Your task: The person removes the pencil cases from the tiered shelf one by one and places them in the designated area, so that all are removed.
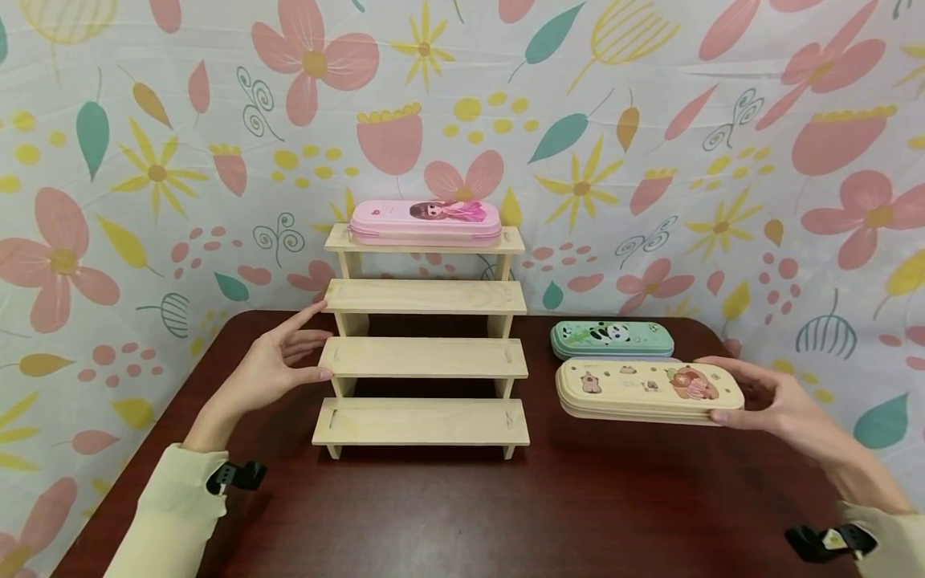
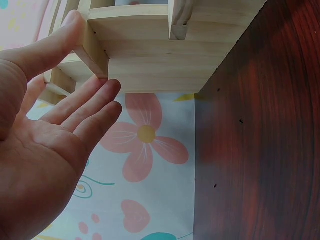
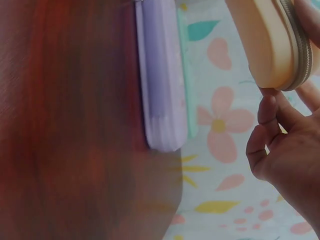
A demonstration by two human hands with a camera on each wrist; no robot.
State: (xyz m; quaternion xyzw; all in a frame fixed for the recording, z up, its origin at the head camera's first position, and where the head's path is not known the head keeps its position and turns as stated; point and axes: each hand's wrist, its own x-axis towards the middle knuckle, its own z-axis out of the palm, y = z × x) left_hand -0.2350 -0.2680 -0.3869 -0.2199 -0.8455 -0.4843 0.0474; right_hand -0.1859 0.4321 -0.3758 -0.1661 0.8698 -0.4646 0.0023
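Observation:
A wooden four-step display stand (image 1: 426, 297) stands on the table, and a pink pencil case (image 1: 390, 226) with a doll picture lies along its top step. At the stand's left side, my left hand (image 1: 263, 365) has its fingers extended, thumb and fingertips at the edges of the middle steps. In the left wrist view, that hand (image 2: 50, 150) shows an open palm beside the wood. My right hand (image 1: 784, 413) holds the right end of a cream zippered pencil case (image 1: 636, 389) with small animal pictures. The right wrist view shows this case (image 3: 270, 45) raised above the table.
Behind the cream case, a green panda pencil case (image 1: 614, 341) lies on the dark red table (image 1: 462, 514). A lilac pencil case (image 3: 162, 85) lies in front of the green one, mostly hidden in the head view. A flower-patterned cloth (image 1: 650, 96) hangs behind the table.

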